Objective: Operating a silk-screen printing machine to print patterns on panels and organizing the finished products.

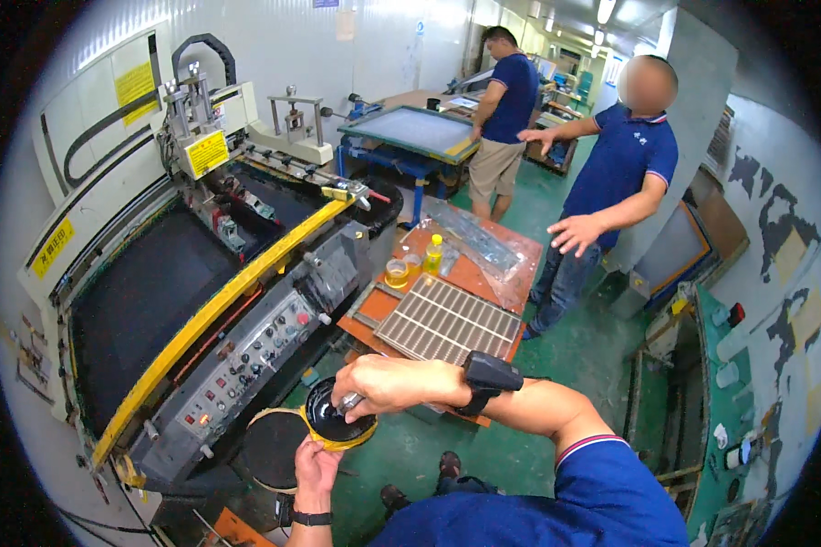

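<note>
My left hand [316, 467] holds the lower rim of a round tub [337, 444] with a yellow edge. Glossy black ink or paste [320, 397] fills what shows of its inside. Over the tub, my right hand [372, 385] is closed around a short, grey metal-looking tool [349, 402]. The tool's lower end is hidden, so its exact kind is unclear. Just left of the tub sits another round container with a dark top [275, 448] and a yellowish rim.
A large screen-printing machine [146, 273] with a yellow front bar [219, 314] and control panel [246, 365] stands left. Ahead, an orange table [523, 246] bears a slotted panel [449, 316], a yellow bottle [433, 254] and a tape roll [397, 273]. Two people stand beyond; one extends both hands.
</note>
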`<move>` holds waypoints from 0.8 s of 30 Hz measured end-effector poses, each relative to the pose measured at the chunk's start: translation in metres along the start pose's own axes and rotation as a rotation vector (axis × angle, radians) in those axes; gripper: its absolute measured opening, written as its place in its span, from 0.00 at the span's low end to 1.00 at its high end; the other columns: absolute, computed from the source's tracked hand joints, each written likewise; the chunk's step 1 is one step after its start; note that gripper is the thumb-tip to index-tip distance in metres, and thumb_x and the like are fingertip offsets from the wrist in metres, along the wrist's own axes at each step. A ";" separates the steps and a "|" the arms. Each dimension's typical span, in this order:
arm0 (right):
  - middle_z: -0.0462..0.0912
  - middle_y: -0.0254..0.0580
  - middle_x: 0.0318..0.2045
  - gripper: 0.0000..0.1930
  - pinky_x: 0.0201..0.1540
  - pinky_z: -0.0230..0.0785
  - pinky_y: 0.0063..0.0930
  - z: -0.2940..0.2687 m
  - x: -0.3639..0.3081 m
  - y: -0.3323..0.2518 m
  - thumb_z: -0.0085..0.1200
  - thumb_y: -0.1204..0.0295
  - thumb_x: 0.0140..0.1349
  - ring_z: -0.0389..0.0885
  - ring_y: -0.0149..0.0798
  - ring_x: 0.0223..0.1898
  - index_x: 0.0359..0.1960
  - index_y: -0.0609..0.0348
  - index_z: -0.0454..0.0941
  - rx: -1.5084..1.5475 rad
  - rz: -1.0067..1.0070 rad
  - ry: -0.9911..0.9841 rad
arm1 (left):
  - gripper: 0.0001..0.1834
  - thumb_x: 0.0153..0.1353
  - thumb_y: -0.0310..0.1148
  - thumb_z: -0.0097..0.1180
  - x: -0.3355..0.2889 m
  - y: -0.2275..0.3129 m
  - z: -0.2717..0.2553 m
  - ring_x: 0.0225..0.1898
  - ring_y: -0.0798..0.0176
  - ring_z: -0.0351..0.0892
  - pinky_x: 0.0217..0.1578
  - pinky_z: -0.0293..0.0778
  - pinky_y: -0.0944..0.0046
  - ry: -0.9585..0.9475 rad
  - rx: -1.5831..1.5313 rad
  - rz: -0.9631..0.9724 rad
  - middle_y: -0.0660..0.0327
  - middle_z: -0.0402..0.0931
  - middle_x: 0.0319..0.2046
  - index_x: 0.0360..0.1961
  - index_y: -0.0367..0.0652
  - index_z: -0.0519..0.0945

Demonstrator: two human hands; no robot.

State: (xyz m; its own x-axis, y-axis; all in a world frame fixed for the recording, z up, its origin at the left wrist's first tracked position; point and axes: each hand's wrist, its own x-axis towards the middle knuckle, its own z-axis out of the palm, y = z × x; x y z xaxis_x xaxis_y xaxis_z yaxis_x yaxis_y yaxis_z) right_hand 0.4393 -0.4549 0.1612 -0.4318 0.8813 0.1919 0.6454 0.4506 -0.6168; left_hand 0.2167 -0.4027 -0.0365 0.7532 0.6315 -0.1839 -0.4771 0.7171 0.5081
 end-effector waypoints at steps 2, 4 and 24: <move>0.81 0.55 0.34 0.16 0.41 0.72 0.41 0.001 0.000 -0.001 0.64 0.68 0.48 0.80 0.55 0.39 0.37 0.65 0.80 0.026 0.018 -0.017 | 0.22 0.52 0.25 0.45 -0.001 0.000 0.002 0.51 0.55 0.74 0.53 0.70 0.54 0.014 -0.003 0.002 0.54 0.74 0.50 0.51 0.35 0.70; 0.81 0.56 0.33 0.16 0.41 0.72 0.41 -0.001 0.000 -0.005 0.64 0.68 0.47 0.80 0.55 0.38 0.36 0.66 0.80 0.011 0.030 -0.005 | 0.22 0.52 0.25 0.45 -0.004 0.000 0.006 0.51 0.55 0.74 0.54 0.70 0.54 0.031 -0.006 0.003 0.54 0.74 0.50 0.51 0.34 0.70; 0.79 0.47 0.34 0.14 0.44 0.70 0.39 0.026 -0.005 0.003 0.64 0.74 0.44 0.77 0.49 0.42 0.36 0.61 0.79 -0.076 -0.087 0.053 | 0.21 0.54 0.26 0.45 -0.013 0.000 -0.003 0.54 0.55 0.73 0.57 0.67 0.51 0.074 -0.022 0.038 0.53 0.74 0.51 0.51 0.36 0.71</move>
State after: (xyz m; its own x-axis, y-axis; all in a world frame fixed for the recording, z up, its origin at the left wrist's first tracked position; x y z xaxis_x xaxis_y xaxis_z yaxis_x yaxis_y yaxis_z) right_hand 0.4272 -0.4614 0.1385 -0.4553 0.8441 0.2833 0.6539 0.5330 -0.5369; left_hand 0.2059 -0.4097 -0.0362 0.6992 0.6779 -0.2271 -0.5153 0.6981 0.4972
